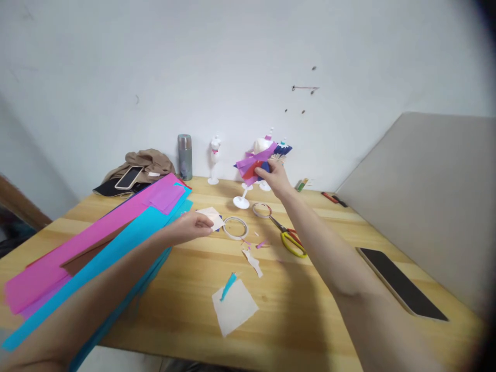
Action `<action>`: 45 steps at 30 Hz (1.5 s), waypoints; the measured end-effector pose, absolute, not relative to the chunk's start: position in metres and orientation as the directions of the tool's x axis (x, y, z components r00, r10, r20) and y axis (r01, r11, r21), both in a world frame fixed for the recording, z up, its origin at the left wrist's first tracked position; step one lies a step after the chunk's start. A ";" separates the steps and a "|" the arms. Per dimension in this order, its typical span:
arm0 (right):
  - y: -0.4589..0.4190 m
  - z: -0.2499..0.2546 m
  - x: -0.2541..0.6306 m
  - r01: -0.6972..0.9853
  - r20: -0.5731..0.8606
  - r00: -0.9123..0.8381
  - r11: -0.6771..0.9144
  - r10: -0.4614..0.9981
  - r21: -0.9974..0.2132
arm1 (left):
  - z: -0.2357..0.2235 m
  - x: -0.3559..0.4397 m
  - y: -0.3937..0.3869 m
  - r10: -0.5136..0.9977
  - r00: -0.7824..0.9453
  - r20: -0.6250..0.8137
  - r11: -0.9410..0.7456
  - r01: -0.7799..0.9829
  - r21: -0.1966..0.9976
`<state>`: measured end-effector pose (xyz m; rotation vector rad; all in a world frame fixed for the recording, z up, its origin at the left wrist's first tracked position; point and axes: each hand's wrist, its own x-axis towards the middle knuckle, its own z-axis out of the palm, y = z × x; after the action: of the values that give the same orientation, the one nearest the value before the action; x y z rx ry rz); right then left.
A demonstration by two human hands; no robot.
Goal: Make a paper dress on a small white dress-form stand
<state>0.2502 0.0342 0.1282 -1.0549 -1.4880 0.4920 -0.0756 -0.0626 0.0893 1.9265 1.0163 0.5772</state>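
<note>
My left hand (192, 226) is closed, its fingers pinching a small pale paper square (211, 218). Just right of that paper lies a white tape roll (235, 228). My right hand (273, 177) reaches to the back of the table, closed on purple and red paper (254, 164) at a small white figure on a tilted white stand (242, 202). Behind it are other white figures, one with dark blue folded paper (282, 150). Scissors (292, 243) with yellow and red handles lie under my right forearm. A pale paper square (234, 308) with a blue scrap lies in front.
Long pink (89, 232) and blue paper sheets (104, 261) cover the left side. A phone on a cloth heap (155, 160), a flask (185, 157) and a white figure (215, 157) stand at the back. A dark phone (401, 281) lies right, beside a grey panel (426, 181).
</note>
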 end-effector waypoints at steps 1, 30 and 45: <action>0.036 0.125 0.250 0.328 0.553 0.081 0.502 0.829 -0.800 | 0.088 -0.076 -0.063 0.827 0.562 0.006 -0.303 0.437 0.847; 0.012 0.130 0.233 0.225 0.483 -0.063 0.484 0.873 -0.846 | 0.164 -0.028 -0.034 0.689 0.409 0.598 -0.725 0.400 0.561; -0.025 0.126 0.211 0.199 0.429 -0.146 0.451 0.892 -0.870 | 0.149 0.016 -0.039 0.690 0.219 0.690 -0.701 0.441 0.561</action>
<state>0.2108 -0.0253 0.1264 -0.9657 -1.6295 0.8073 0.0158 -0.0387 0.1487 2.2489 1.0695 1.4761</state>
